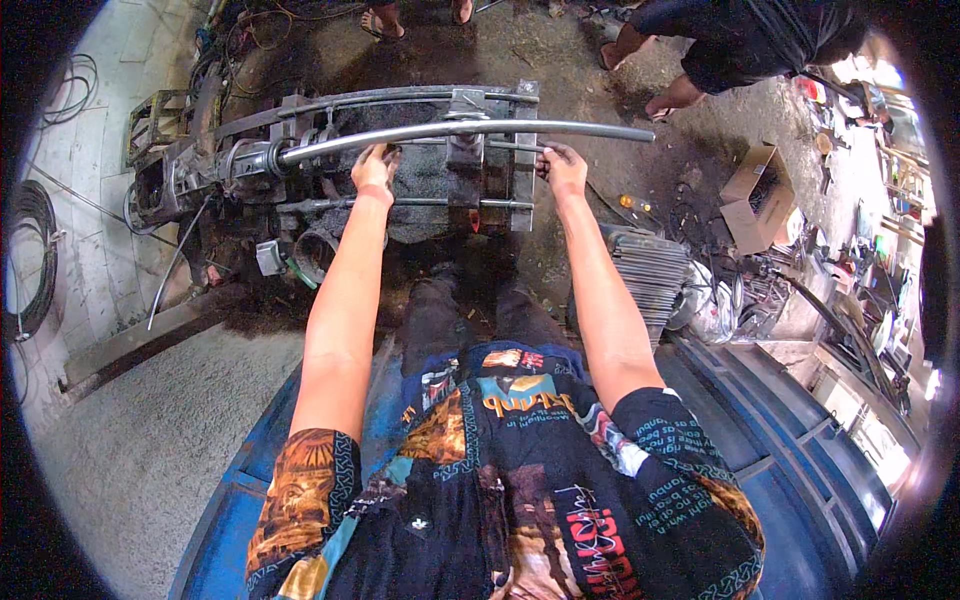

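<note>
A long shiny metal bar [590,128] runs from the round chuck-like fitting [252,160] of a homemade-looking machine, rightward past its end plate. Just below it lies a thin metal rod [512,147], which passes the block on the machine's rails. My left hand [374,174] is closed near the rod's left part, right under the bar; its fingertips are partly hidden. At the right, past the end plate [523,180], my right hand [562,172] has its fingers curled at the rod's right end. Both hands are darkly smudged.
Dark grains lie under the rails [410,203]. A finned metal motor [645,275] stands near my right forearm, with an open cardboard box [757,198] beyond it. Another person's legs [675,95] are at the far right. Coiled black hose [35,255] hangs at the left wall.
</note>
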### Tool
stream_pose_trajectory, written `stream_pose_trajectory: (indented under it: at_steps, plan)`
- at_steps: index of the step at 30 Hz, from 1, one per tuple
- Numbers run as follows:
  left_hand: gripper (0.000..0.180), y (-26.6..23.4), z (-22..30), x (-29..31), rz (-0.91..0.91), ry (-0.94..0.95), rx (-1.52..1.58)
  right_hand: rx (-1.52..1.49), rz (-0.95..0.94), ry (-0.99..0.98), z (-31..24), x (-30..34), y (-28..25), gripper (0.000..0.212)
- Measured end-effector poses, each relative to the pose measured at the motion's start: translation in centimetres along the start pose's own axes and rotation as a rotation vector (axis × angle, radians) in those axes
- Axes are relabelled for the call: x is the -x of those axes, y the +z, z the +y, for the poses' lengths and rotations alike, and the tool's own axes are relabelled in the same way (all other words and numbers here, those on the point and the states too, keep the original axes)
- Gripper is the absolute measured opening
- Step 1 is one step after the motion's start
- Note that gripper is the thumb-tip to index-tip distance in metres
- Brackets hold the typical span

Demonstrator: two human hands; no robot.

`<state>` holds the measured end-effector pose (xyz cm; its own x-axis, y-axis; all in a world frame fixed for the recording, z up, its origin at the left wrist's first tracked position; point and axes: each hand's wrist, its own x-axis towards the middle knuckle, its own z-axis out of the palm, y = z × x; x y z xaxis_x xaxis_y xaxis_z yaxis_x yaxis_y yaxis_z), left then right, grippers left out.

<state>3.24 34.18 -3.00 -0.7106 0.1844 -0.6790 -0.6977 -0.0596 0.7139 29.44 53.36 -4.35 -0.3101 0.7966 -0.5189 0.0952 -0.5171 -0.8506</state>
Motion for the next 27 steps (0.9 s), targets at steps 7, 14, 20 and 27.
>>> stream_pose_trajectory:
  at_steps: [7,14,20,27]
  plan:
    - [0.034,0.5,0.3,0.7,-0.049,-0.024,-0.022,-0.058,0.052,0.067,-0.7,0.3,-0.2,0.024]
    - [0.038,-2.3,-0.3,3.1,-0.041,0.074,-0.164,1.041,0.0,-0.277,-4.6,7.1,-1.1,0.036]
    - [0.027,-4.0,1.6,8.5,-0.148,0.508,-0.395,0.978,-0.533,-0.74,-17.9,14.5,2.2,0.033]
    - [0.022,-5.2,7.2,10.9,-0.039,0.8,-0.44,1.284,-0.324,-0.931,-18.7,11.7,3.2,0.058]
